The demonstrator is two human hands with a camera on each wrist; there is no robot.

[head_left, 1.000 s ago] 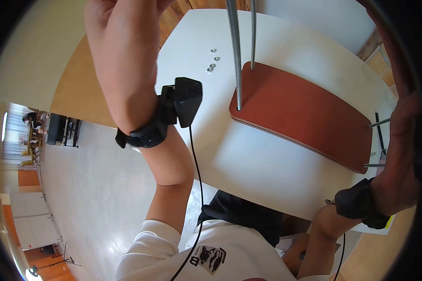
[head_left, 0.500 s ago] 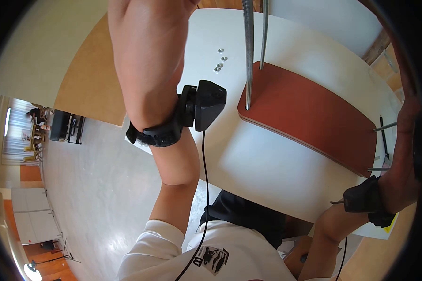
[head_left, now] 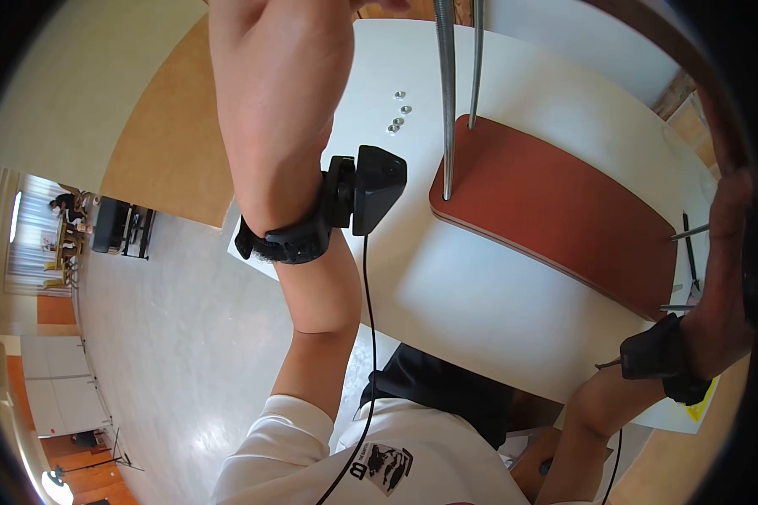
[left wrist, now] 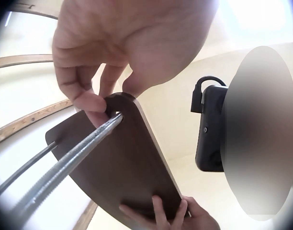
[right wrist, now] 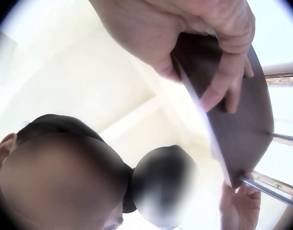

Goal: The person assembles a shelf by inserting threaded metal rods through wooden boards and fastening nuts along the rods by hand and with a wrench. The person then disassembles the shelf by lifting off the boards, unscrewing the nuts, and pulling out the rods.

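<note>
Dark brown, flat board with rounded corners, seemingly wood [left wrist: 137, 167], held aloft; both wrist views catch it from below, while the head view does not show it. Left hand [left wrist: 127, 43] pinches it at one rounded corner, fingers and thumb curled close beside a hole. Right hand [right wrist: 208, 21] grips the opposite end, fingers against the underside, thumb at the edge.

Silvery threaded metal rod [left wrist: 65, 166] meets that corner hole, light showing beside it; how far it passes through cannot be told. A second silvery metal rod [left wrist: 26, 168] meets the neighbouring corner. Below, a reddish-brown, long flat board with rounded corners [head_left: 556, 210] lies on the white smooth-topped table [head_left: 497, 290], rods rising from its corners. Rod fit at the right hand's end: hidden.

Judgement: the step looks like seating the raised board on the rods. Best done with both ends level, since a tilt would likely bind the holes on the threads. All corners want checking before any downward push; small wiggles should serve better than force. Fingertips near the hole want keeping clear of the rod. Small silvery metal nuts [head_left: 406, 109] sit loose on the table, well apart from the hands.
</note>
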